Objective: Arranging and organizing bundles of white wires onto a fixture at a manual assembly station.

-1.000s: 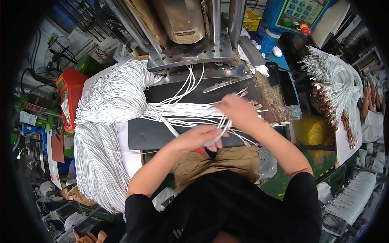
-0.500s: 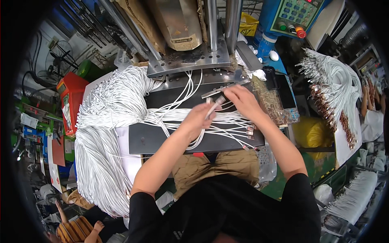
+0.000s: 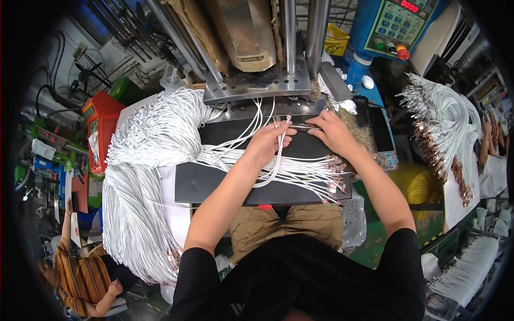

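Observation:
My left hand is closed with a white cable running across its fingers. A small connector end sticks up above those fingers. To the right, my right hand pinches a narrow metal strip, whose left end reaches my left fingertips. Both hands are over the black work surface, in front of the press. Below them a bundle of white cables lies fanned out to the right, with coppery connector ends. My fingers partly cover the strip.
A press with a steel plate and upright rods stands just beyond my hands. A large heap of white cables lies at left. At upper right is a blue control box. More cables hang at right. Another person is at lower left.
My left hand has moved slightly up, and the connector end now points upward from it. The metal strip has swung from slanted to nearly level, and my right hand has lowered slightly.

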{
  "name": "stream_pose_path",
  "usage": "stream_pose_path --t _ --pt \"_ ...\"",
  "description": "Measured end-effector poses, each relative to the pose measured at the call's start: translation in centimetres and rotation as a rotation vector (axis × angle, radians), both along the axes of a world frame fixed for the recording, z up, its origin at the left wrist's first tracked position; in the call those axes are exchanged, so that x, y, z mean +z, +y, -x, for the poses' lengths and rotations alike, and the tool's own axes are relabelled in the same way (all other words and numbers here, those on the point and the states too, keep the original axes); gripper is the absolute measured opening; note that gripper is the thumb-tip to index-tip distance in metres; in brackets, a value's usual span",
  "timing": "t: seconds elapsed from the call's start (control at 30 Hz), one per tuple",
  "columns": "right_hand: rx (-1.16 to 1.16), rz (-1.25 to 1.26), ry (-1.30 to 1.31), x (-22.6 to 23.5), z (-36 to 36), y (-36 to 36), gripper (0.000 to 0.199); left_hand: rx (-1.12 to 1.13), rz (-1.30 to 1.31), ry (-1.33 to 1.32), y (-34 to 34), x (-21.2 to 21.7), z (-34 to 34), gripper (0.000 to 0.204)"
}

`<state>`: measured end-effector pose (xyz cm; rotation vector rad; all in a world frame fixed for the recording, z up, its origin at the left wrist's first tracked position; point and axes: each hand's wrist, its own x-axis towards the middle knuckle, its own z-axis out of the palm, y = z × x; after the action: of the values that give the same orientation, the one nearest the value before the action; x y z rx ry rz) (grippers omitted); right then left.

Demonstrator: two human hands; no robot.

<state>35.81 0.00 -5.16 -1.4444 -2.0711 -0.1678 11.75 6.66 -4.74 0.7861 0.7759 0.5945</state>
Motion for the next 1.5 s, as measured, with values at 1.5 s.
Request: stream_pose_path --t 1.5 --pt "-0.02 0.75 0.89 0.9 1.6 -0.2 0.036 -0.292 -0.222 0.282 -0.6 0.7 0.0 0.029"
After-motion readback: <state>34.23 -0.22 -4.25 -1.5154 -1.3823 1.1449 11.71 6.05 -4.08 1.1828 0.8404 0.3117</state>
